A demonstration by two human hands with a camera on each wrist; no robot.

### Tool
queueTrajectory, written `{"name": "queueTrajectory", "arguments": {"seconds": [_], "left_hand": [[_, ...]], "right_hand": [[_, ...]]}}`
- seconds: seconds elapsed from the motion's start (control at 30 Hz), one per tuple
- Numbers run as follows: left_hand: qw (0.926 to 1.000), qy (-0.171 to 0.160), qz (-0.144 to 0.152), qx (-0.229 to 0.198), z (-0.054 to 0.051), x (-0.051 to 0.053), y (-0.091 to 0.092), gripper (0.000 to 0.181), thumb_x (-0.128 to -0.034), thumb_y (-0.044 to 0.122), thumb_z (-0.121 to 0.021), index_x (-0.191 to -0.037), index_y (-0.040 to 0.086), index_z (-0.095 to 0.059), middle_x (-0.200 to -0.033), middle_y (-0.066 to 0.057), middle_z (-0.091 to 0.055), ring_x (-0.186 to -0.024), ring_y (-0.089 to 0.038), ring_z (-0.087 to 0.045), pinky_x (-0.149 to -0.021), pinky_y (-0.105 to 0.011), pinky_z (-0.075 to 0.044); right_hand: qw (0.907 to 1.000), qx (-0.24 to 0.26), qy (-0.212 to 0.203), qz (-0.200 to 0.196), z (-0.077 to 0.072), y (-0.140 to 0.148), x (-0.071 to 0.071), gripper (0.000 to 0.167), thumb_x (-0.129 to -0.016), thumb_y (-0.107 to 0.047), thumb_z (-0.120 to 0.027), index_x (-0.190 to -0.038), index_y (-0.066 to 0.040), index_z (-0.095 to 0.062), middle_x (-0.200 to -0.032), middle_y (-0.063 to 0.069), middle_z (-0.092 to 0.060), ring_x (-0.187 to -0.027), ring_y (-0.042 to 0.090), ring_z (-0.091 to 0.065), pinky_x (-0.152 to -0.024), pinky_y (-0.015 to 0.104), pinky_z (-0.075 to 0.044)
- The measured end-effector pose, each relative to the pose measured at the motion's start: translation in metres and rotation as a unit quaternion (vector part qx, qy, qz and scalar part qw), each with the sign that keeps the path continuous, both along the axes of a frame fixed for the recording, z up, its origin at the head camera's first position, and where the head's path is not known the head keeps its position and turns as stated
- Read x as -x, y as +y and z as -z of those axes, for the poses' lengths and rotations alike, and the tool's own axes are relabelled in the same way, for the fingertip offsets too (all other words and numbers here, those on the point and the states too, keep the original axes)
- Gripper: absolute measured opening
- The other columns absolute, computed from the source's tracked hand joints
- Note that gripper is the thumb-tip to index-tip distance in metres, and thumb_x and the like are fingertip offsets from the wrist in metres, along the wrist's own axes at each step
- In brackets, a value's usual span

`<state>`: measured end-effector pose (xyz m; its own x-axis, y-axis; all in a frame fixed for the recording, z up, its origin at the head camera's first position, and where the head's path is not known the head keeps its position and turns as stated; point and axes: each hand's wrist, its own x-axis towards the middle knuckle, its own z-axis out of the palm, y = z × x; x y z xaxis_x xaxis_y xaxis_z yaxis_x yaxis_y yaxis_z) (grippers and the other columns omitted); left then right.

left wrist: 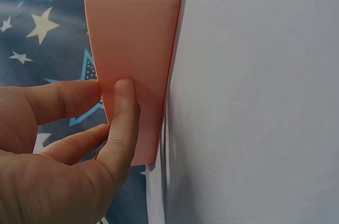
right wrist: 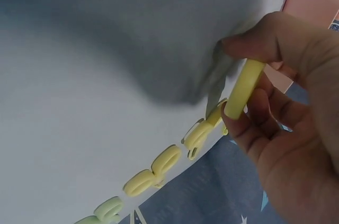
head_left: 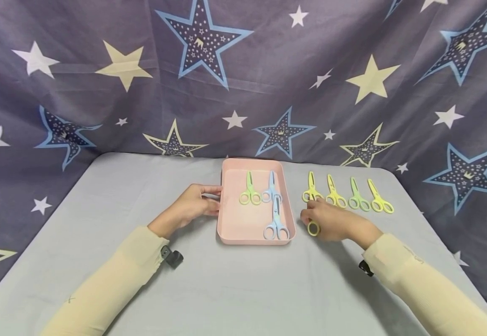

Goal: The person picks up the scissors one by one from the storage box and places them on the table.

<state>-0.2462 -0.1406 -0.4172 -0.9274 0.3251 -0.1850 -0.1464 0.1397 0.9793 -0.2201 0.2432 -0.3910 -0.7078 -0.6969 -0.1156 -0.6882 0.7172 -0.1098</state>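
Note:
A pink tray (head_left: 239, 233) stands mid-table with three pairs of scissors inside. Green scissors (head_left: 250, 190) and light blue scissors (head_left: 271, 187) lie towards its back, more blue scissors (head_left: 276, 221) at the front right. My left hand (head_left: 190, 207) touches the tray's outer left wall, its fingers fairly straight; in the left wrist view a digit lies flat on that wall. Right of the tray, my right hand (head_left: 329, 219) holds a pair of yellow scissors (right wrist: 244, 89), pinched at a handle loop between thumb and fingers. The hand hides most of them.
Beyond my right hand runs a row on the table: yellow scissors (head_left: 311, 184), a second yellow pair (head_left: 335, 196), a green pair (head_left: 358, 198) and another yellow pair (head_left: 380, 200). A dark star-printed cloth (head_left: 243, 93) rises behind the grey tabletop (head_left: 243, 289).

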Motion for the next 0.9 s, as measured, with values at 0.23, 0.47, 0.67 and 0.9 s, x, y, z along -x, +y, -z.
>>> {"name": "queueTrajectory", "arguments": {"seconds": [0.23, 0.47, 0.67, 0.9], "left_hand": [[1.0000, -0.001, 0.001, 0.001, 0.000, 0.000, 0.000, 0.060, -0.0896, -0.016, -0.060, -0.147, -0.012, -0.044, -0.146, -0.031, -0.049, -0.120, -0.042, -0.064, -0.090, -0.035, -0.065], [1.0000, -0.001, 0.002, -0.001, 0.000, 0.000, -0.001, 0.060, -0.0893, -0.016, -0.060, -0.147, -0.012, -0.044, -0.146, -0.031, -0.048, -0.120, -0.043, -0.064, -0.091, -0.035, -0.064], [1.0000, -0.001, 0.001, 0.003, 0.001, 0.000, 0.000, 0.060, -0.0892, -0.015, -0.060, -0.147, -0.012, -0.044, -0.146, -0.030, -0.049, -0.121, -0.042, -0.063, -0.091, -0.035, -0.064], [1.0000, 0.000, 0.004, 0.002, 0.000, -0.001, 0.001, 0.060, -0.0896, -0.015, -0.060, -0.147, -0.012, -0.044, -0.147, -0.031, -0.048, -0.121, -0.043, -0.063, -0.091, -0.035, -0.064]], "right_hand": [[0.9993, 0.016, -0.035, 0.001, -0.001, 0.002, -0.006, 0.042, -0.060, 0.013, -0.069, -0.086, -0.019, -0.060, -0.085, -0.002, -0.049, -0.080, 0.018, -0.044, -0.066, 0.028, -0.041], [0.9991, 0.024, -0.032, -0.010, 0.001, 0.006, -0.007, 0.042, -0.060, 0.012, -0.069, -0.086, -0.019, -0.060, -0.086, -0.001, -0.050, -0.081, 0.018, -0.045, -0.068, 0.028, -0.042], [0.9989, 0.024, -0.037, -0.015, 0.000, 0.009, -0.009, 0.042, -0.060, 0.012, -0.070, -0.086, -0.020, -0.060, -0.085, -0.001, -0.051, -0.082, 0.016, -0.044, -0.070, 0.029, -0.043], [0.9991, 0.023, -0.031, -0.018, 0.000, 0.016, -0.011, 0.041, -0.059, 0.010, -0.070, -0.085, -0.019, -0.060, -0.084, -0.003, -0.049, -0.081, 0.015, -0.044, -0.070, 0.028, -0.043]]}}
